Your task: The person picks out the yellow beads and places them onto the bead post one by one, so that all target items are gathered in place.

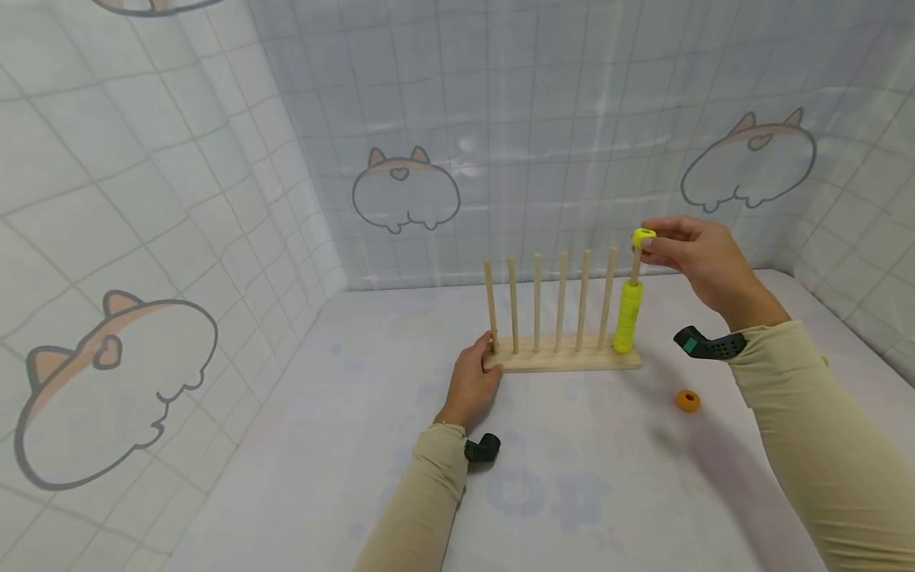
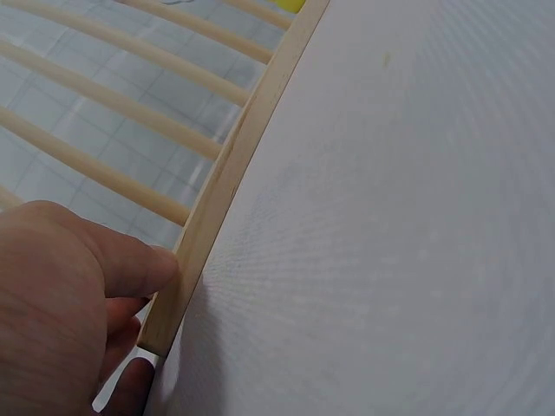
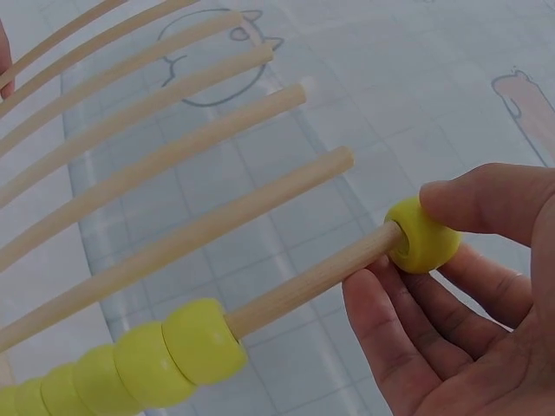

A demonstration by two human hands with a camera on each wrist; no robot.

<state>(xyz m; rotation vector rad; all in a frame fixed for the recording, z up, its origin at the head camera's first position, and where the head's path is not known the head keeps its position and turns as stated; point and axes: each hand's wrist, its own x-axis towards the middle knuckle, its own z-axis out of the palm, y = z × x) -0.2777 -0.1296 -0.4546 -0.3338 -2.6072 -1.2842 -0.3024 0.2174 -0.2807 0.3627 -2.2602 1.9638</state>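
A wooden rack (image 1: 557,361) with several upright pegs stands on the table. Its rightmost peg (image 3: 295,290) bears a stack of yellow beads (image 1: 627,318) on its lower part. My right hand (image 1: 704,258) pinches another yellow bead (image 3: 425,236) between thumb and fingers, right at the top of that peg; the peg's tip meets the bead's hole. My left hand (image 1: 474,381) grips the left end of the rack's base (image 2: 195,234), the thumb on its front side and fingers around the end. The other pegs are bare.
An orange bead (image 1: 688,400) lies on the table to the right of the rack, below my right forearm. A bit of orange (image 1: 825,361) shows behind the right sleeve. Tiled-pattern walls (image 1: 429,95) stand behind and at both sides.
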